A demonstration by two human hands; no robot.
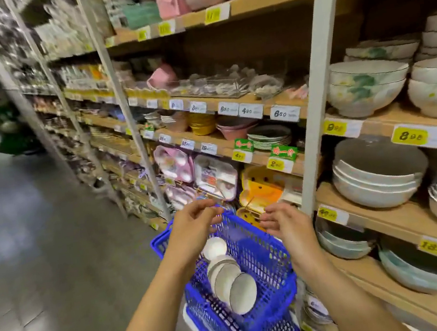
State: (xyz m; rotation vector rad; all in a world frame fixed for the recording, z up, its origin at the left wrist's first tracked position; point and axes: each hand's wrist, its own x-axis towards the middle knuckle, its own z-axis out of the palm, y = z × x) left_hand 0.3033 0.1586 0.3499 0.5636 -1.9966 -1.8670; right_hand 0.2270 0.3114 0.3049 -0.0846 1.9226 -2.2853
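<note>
Both hands hover over a blue basket [259,251], and neither one holds anything. The left hand [192,230] has its fingers loosely bent, thumb and forefinger close together with nothing seen between them. Its fingertips sit right by the basket's far rim (whether they brush it cannot be told through the blur). The right hand [283,222] is just across from it, fingers relaxed and a little spread, palm turned toward the left hand, clear of the basket wall beneath.

Under the left wrist, and running back toward the person, a short row of small white dishes [232,280] stands on edge inside the basket, each leaning on the next.

Just beyond both sets of fingertips, pink divided trays [213,177] and a yellow tray [262,190] stand propped on a low shelf. To the right of the right hand rises a pale upright post [315,125], and past it wooden shelves carry stacked bowls [376,172] with yellow price tags [409,137] along the edges. Out to the left of the left hand lies the grey aisle floor [41,244]
</note>
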